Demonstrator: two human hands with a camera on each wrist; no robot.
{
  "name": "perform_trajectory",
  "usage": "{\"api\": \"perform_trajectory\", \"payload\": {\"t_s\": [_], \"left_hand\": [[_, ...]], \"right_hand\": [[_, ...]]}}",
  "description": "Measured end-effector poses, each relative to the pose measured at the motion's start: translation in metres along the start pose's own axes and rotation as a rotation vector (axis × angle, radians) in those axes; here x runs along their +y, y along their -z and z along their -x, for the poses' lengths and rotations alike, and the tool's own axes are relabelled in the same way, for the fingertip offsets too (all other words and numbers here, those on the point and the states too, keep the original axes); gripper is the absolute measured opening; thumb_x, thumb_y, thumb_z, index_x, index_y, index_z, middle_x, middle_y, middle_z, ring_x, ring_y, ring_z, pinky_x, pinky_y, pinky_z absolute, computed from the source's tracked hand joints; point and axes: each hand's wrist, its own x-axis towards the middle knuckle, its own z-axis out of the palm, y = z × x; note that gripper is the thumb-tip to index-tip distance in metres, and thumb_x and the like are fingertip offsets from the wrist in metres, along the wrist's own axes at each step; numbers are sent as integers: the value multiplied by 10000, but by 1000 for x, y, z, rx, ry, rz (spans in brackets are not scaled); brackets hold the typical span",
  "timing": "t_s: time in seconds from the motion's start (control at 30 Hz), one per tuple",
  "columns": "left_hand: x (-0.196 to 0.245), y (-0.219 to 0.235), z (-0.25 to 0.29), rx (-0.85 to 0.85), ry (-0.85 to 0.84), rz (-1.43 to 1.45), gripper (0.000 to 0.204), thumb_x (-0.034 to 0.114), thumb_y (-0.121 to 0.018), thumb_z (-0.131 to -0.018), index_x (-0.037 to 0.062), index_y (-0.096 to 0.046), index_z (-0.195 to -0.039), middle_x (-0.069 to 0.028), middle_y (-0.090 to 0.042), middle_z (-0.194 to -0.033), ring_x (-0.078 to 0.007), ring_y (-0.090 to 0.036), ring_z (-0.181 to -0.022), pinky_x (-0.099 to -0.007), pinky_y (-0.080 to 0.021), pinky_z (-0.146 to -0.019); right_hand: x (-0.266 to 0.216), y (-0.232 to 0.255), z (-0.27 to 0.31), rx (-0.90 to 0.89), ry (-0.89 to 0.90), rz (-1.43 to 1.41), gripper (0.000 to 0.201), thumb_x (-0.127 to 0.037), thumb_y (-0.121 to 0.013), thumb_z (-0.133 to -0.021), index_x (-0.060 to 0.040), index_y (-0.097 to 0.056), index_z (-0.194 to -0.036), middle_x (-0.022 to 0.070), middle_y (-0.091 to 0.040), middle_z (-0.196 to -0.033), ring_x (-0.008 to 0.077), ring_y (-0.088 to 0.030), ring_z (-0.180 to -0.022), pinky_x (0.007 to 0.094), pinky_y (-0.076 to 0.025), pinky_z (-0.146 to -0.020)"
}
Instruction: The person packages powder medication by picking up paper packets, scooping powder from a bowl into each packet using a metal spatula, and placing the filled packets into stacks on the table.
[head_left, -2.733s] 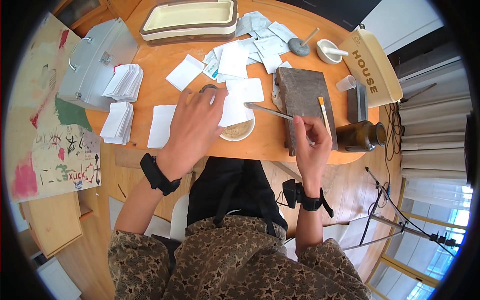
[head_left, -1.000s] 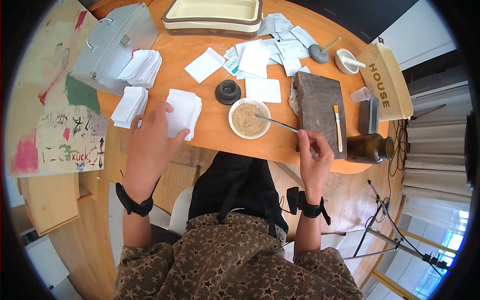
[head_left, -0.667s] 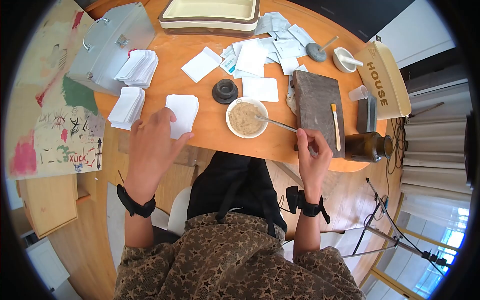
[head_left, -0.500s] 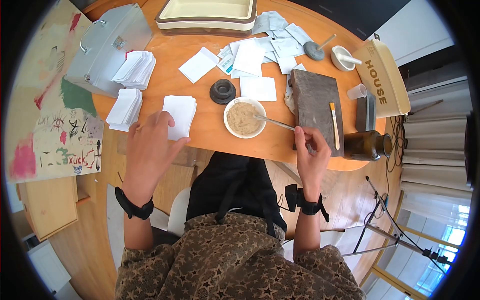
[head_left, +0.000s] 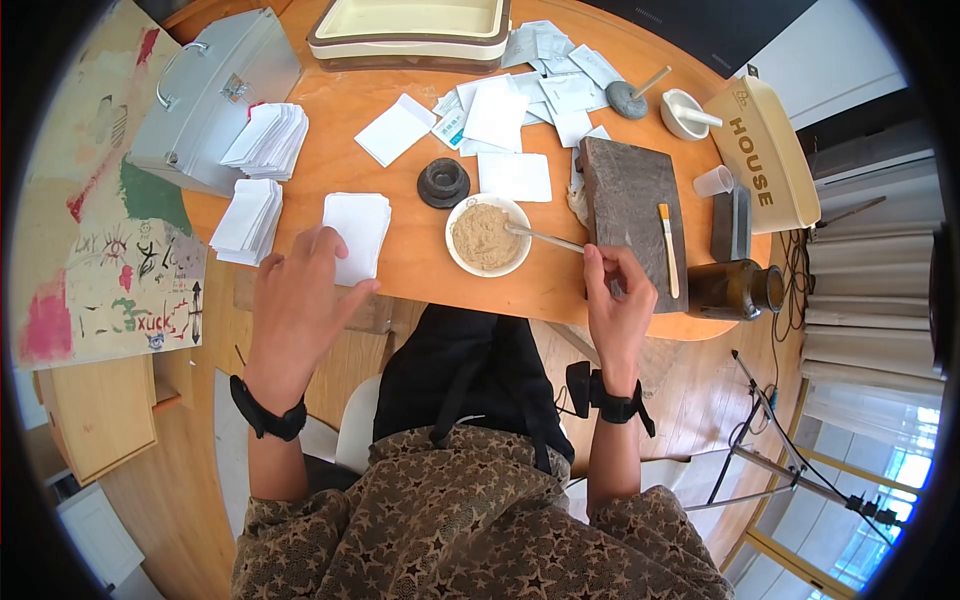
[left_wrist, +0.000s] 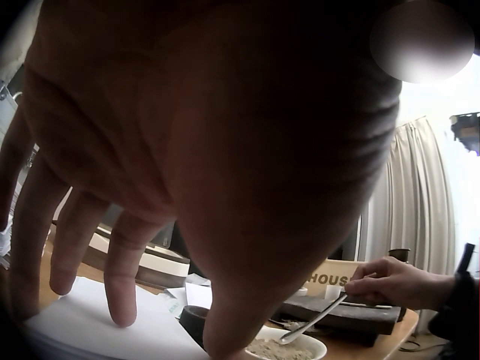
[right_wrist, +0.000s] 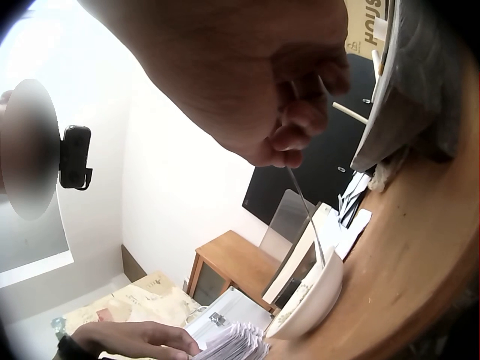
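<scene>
In the head view the left hand (head_left: 298, 302) hovers over or rests on the near left edge of a stack of white paper (head_left: 357, 236), its fingers spread and relaxed. The right hand (head_left: 618, 305) pinches the end of a metal spoon (head_left: 545, 237) between thumb and fingers. The spoon's other end lies in tan powder (head_left: 484, 238) inside a white bowl (head_left: 456, 262). In the left wrist view, fingertips (left_wrist: 121, 315) touch the top sheet. The right wrist view shows the spoon (right_wrist: 310, 217) reaching down into the bowl (right_wrist: 321, 299).
A dark round holder (head_left: 443, 183) and a single white sheet (head_left: 515, 177) lie behind the bowl. Right of it are a dark board (head_left: 632, 200) with a brush (head_left: 668, 250) and a brown jar (head_left: 735, 290). Two folded paper stacks (head_left: 247, 221) stand by a silver case (head_left: 215, 110).
The left hand has moved left from above the bowl to the paper stack, and a white sheet now lies flat behind the bowl. The right hand keeps hold of the spoon.
</scene>
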Motion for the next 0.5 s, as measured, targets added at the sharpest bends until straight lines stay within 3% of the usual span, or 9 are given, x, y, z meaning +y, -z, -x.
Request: {"api": "perform_trajectory", "payload": {"t_s": [0.5], "left_hand": [[-6, 11, -8, 98, -27, -17, 397, 318, -792, -850, 68, -535, -1020, -122, -656, -1007, -377, -659, -874, -465, -498, -796]], "right_hand": [[1, -3, -1, -11, 14, -2, 146, -109, -722, -947, 12, -670, -884, 27, -543, -642, 72, -415, -580, 252, -346, -508]]}}
